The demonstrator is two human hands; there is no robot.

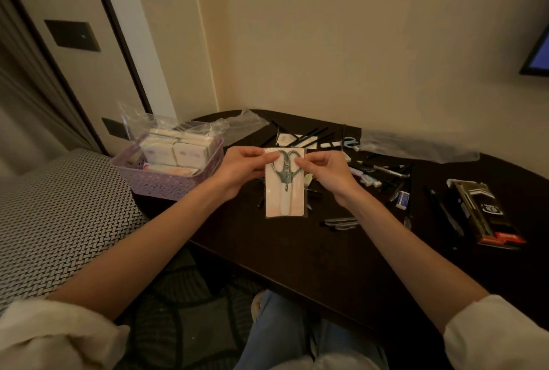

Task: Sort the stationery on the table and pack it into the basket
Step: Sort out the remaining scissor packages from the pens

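Observation:
A packaged pair of scissors (285, 188) with green handles on a pale card hangs upright above the dark table (297, 251). My left hand (240, 169) pinches its top left corner and my right hand (325, 172) pinches its top right corner. The purple lattice basket (166, 182) stands at the table's left end, holding several white boxes (175, 151) and a clear plastic bag. Loose pens and pencils (383, 172) lie scattered behind and to the right of my hands.
A black and red stapler pack (487, 215) lies at the right. A blue-handled pair of scissors (349, 142) and clear plastic bags (416, 144) lie at the back. A small eraser (403, 200) and clear pens (341, 222) sit nearer. A woven-pattern seat (59, 215) adjoins the left.

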